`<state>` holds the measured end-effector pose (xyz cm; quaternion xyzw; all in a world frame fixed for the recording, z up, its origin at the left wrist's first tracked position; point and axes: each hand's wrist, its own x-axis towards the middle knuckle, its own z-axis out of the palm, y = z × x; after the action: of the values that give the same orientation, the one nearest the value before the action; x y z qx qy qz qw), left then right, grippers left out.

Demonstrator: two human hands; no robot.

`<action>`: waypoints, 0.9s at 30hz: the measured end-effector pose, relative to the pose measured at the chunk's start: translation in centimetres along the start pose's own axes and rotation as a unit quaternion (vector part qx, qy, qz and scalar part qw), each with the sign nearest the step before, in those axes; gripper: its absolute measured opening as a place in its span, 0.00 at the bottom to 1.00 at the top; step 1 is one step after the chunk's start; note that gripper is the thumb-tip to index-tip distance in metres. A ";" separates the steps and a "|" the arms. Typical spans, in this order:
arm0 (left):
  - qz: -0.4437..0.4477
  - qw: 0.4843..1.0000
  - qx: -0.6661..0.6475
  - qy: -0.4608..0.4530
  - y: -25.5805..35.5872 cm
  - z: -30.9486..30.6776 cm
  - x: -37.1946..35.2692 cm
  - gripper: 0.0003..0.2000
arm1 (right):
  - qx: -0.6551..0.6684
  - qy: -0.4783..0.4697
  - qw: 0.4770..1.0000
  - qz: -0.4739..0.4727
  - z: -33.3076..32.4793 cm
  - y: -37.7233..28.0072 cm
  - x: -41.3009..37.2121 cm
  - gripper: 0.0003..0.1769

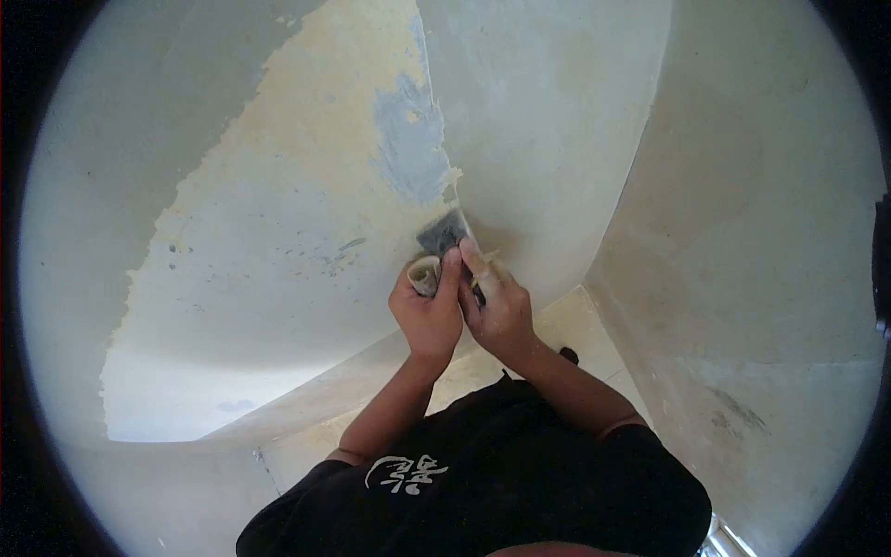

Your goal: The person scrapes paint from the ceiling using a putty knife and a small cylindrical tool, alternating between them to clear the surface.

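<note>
Both of my hands are close together in front of a wall, near a vertical corner edge. My left hand (429,314) is wrapped round a pale rolled piece (424,274), with its thumb against a dark flat scraper blade (444,232). My right hand (499,302) grips the scraper, its index finger stretched along the blade. The blade's upper part lies by the ragged edge of the peeled wall patch (316,204). The scraper's handle is mostly hidden by my fingers.
A grey patch (410,139) marks the yellowish wall area above my hands. Another wall (742,232) stands at the right, meeting the middle one in a corner. The floor (580,325) shows below, with a small dark object (568,355) beside my right forearm.
</note>
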<state>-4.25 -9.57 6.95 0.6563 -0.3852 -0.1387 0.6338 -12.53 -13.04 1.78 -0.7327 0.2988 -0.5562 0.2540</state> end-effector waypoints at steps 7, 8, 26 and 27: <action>-0.034 0.998 -0.061 -0.005 -0.7 0.4 -0.4 0.09 | -0.041 -0.018 0.999 -0.004 -0.8 0.2 -0.1 0.33; -0.039 0.997 -0.059 -0.009 -0.5 0.4 -0.2 0.09 | -0.032 -0.008 0.999 -0.011 -0.8 0.1 0.1 0.32; -0.019 0.998 -0.066 -0.009 0.4 0.3 0.3 0.09 | 0.001 0.016 1.000 -0.012 -0.5 -0.4 0.6 0.32; -0.017 0.998 -0.058 -0.007 0.8 0.1 0.3 0.09 | -0.003 0.009 1.000 -0.004 -0.6 -0.7 0.8 0.32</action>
<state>-4.42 -9.77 7.74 0.6241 -0.3699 -0.1760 0.6653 -12.88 -13.18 2.97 -0.7295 0.2997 -0.5629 0.2472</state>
